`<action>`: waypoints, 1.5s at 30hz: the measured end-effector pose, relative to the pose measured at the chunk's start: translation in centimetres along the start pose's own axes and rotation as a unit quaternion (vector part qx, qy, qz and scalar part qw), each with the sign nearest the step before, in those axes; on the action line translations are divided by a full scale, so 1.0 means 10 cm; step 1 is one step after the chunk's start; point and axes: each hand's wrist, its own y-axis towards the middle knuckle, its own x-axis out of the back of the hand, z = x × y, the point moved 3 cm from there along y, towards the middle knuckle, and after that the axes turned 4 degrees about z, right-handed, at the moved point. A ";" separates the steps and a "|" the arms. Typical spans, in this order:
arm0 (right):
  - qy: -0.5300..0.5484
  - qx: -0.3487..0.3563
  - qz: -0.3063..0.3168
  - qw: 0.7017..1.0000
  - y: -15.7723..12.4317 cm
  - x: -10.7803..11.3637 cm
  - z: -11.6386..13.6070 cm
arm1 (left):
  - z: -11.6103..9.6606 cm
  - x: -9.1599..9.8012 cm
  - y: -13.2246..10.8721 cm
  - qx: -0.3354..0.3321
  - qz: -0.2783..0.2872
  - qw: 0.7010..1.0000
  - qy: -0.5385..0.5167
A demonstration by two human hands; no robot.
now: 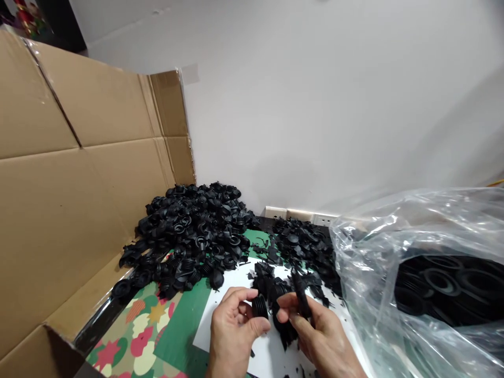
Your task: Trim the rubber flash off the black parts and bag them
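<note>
My left hand (233, 326) pinches a small ribbed black rubber part (260, 306) between thumb and fingers, low in the middle of the view. My right hand (317, 332) is closed round a thin black tool or strip (301, 295), its tip close to the part. Both hands hover over a white sheet (214, 320) strewn with black rubber scraps. A big heap of the same ribbed black parts (192, 231) lies behind the hands to the left. A smaller heap of flat black offcuts (305, 247) sits behind them to the right.
A tall cardboard flap (66, 199) walls off the left side. A clear plastic bag (421, 278) holding larger black rubber rings fills the right. A flowered green tablecloth (137, 331) shows at the lower left. A white wall with sockets (299, 214) stands behind.
</note>
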 end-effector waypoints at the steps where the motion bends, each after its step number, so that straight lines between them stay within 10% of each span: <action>1: 0.007 -0.002 0.008 1.000 0.00 0.00 0.00 | 0.00 0.00 0.00 -0.005 0.000 1.000 0.007; 17: 0.038 0.040 0.070 0.996 0.04 -0.09 -0.09 | -0.06 -0.05 -0.07 -0.154 0.067 0.972 0.163; 45: 0.108 -0.048 0.084 0.989 0.01 -0.11 -0.05 | 0.03 -0.03 0.01 0.057 0.028 0.997 -0.046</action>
